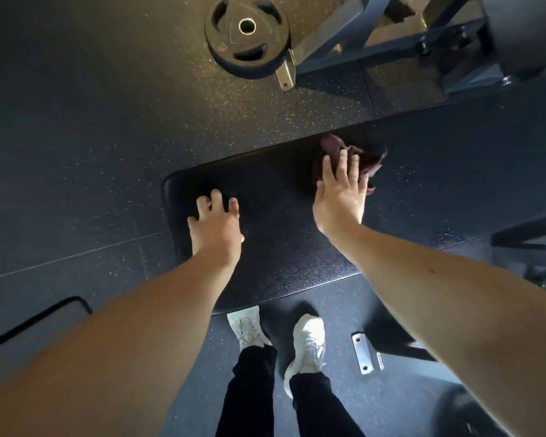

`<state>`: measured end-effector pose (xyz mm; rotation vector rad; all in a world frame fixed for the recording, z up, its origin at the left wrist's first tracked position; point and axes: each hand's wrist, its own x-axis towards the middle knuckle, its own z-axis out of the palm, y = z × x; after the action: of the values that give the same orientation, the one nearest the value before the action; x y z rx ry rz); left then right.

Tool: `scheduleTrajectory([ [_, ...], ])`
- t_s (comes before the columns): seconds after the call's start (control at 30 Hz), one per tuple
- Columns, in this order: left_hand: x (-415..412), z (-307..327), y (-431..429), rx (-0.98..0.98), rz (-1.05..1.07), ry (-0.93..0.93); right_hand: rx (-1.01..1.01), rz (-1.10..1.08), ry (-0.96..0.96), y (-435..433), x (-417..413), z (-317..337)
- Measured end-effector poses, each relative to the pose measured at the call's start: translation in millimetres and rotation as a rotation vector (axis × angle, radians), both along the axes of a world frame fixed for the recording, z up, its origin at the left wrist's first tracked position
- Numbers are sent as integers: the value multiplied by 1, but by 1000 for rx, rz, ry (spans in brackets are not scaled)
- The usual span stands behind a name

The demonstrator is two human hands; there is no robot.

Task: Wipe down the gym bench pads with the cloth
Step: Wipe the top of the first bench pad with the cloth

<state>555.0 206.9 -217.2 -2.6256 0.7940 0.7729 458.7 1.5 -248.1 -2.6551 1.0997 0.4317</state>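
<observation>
A black padded gym bench pad (275, 234) runs from the centre toward the upper right. A dark maroon cloth (363, 159) lies bunched on the pad near its far edge. My right hand (341, 197) presses flat on the cloth's near side, fingers spread over it. Near the pad's left end my left hand (216, 227) rests on the surface with fingers apart and nothing in it.
A weight plate (246, 33) lies on the speckled rubber floor beyond the bench, beside a blue-grey machine frame (391, 42). My white shoes (308, 345) stand below the pad's near edge. A metal bench foot (364, 353) is to their right, a black cable (38, 320) at left.
</observation>
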Motion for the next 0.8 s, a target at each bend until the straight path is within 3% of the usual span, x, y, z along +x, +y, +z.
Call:
scheduleTrajectory([
  [0.13,6,7,9,-67,-34,11,50,114,-19,89,5,2],
  [0.27,21,18,30,-293,23,-49,184,359,-48,164,-6,8],
  [0.4,39,26,45,-274,159,-107,176,482,-45,131,21,8],
  [0.63,49,26,62,-238,332,-138,139,301,-1,89,114,-1],
  [0.8,40,26,60,-264,357,-160,119,423,-140,148,34,-6],
])
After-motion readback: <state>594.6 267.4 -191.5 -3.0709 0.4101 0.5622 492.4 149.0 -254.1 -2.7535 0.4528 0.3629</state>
